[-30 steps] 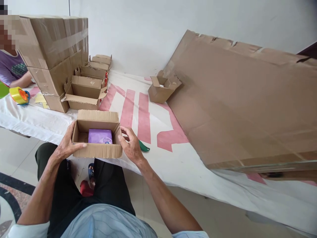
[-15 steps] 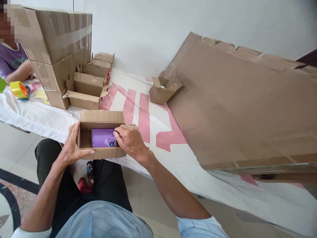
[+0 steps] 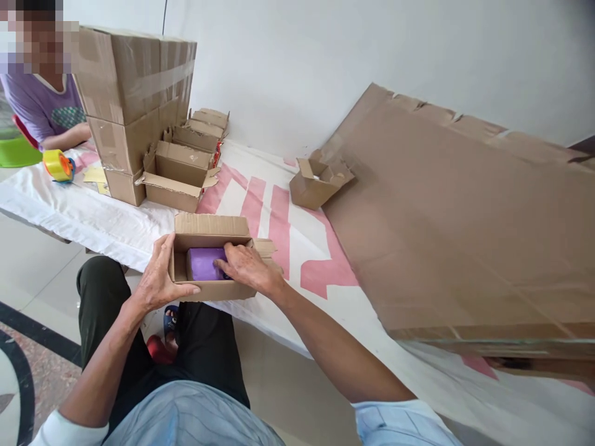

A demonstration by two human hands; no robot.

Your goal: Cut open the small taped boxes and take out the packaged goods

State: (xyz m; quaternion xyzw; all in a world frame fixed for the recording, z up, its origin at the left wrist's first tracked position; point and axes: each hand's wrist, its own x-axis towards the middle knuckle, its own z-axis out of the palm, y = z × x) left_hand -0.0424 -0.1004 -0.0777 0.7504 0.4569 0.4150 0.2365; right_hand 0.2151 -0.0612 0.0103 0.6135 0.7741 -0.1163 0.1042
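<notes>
A small open cardboard box [image 3: 218,290] sits at the table's front edge, its flaps folded out. Inside lies a purple soft pack [image 3: 204,264] that looks like tissues. My left hand [image 3: 161,275] grips the box's left end, thumb along the near flap and fingers on the far side. My right hand [image 3: 244,266] reaches in over the right end, with thumb and fingers on the right part of the pack; some fingertips are hidden inside the box.
Taped cartons [image 3: 139,80] are stacked at the left, with open boxes [image 3: 176,173] beside them. A yellow tape roll [image 3: 58,165] lies near a seated person in purple [image 3: 65,118]. A small open carton [image 3: 311,186] touches a large cardboard sheet [image 3: 465,235] at the right.
My right hand has gone from the box's right end into the box and onto the purple pack. My left hand keeps its hold. The view has shifted a little left.
</notes>
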